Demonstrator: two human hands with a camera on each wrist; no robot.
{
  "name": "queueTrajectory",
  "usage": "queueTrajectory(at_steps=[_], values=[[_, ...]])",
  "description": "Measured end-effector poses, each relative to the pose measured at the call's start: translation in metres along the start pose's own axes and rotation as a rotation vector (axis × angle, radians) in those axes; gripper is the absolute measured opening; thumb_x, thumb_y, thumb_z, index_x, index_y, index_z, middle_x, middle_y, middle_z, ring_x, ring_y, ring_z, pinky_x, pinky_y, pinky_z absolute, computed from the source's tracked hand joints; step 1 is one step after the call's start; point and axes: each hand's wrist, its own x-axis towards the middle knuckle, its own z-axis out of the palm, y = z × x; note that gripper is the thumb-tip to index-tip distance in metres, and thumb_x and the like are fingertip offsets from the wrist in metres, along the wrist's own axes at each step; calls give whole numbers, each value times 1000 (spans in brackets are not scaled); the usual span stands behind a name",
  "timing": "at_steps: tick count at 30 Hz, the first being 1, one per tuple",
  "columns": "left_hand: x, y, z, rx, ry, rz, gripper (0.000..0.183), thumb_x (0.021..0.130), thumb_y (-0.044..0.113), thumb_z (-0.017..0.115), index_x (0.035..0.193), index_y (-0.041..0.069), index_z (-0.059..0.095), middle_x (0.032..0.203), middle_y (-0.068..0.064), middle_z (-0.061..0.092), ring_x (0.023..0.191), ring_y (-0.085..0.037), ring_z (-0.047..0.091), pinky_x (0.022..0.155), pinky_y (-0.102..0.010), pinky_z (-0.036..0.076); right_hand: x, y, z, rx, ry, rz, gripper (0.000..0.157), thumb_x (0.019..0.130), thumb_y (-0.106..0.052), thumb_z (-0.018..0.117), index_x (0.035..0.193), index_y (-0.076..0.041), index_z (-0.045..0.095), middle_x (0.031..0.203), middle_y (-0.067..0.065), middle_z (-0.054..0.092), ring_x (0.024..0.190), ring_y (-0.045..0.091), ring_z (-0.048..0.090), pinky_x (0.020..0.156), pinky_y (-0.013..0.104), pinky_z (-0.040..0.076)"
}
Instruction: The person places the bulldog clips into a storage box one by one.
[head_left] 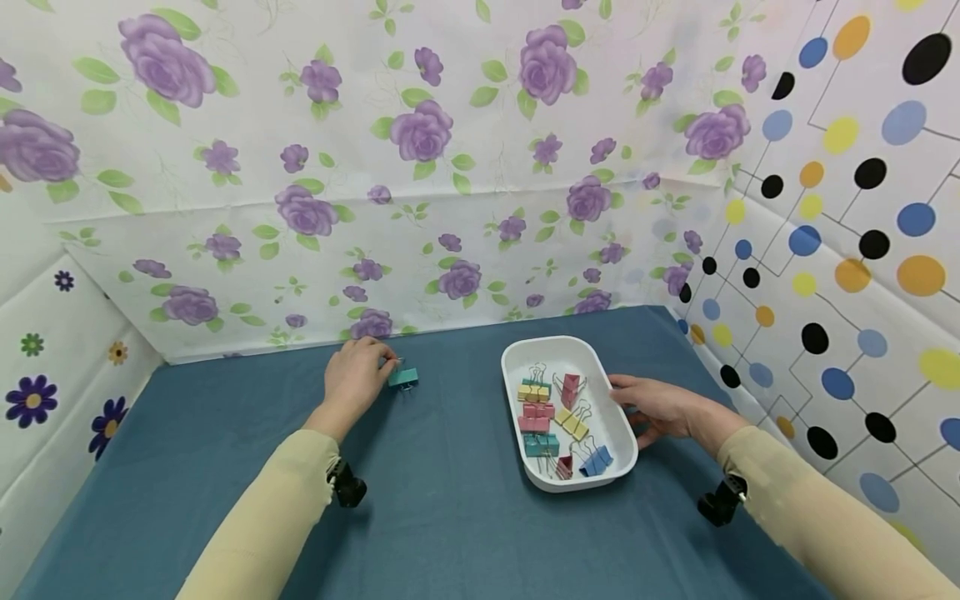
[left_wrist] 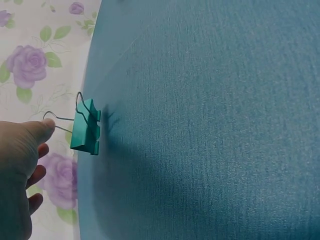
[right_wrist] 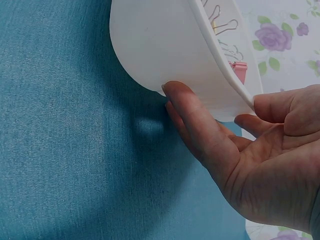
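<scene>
In the head view my left hand (head_left: 354, 373) pinches a teal binder clip (head_left: 404, 377) by one wire handle. The left wrist view has the thumb on that handle, and the clip's teal body (left_wrist: 86, 127) hangs just beyond the fingertips, its second handle sticking up. My right hand (head_left: 663, 406) holds the right side of a white tray (head_left: 619, 417), thumb at the rim and fingers against the outer wall and underside. Inside the tray lie several binder clips: yellow (head_left: 572, 425), pink (head_left: 534, 423), teal (head_left: 542, 445), blue (head_left: 596, 461) and red (head_left: 564, 467).
A blue cloth (head_left: 442, 517) covers the table. Behind it stands a backdrop with purple flowers (head_left: 459, 279); a dotted sheet (head_left: 840, 333) borders the right, and a flower-print sheet (head_left: 45, 367) the left. Each wrist carries a small black camera (head_left: 347, 483).
</scene>
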Motion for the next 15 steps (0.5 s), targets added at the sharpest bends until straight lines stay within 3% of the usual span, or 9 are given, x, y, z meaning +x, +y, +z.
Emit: queueTrajectory(at_steps=[15], values=[[-1, 4, -11, -47, 24, 21, 17, 99, 32, 71, 102, 16, 79, 119, -9, 66, 106, -33, 60, 85, -53, 49, -1, -1, 2, -8, 4, 3, 60, 112, -28, 43, 165, -15, 17, 138, 24, 52, 110, 37, 63, 73, 54, 60]])
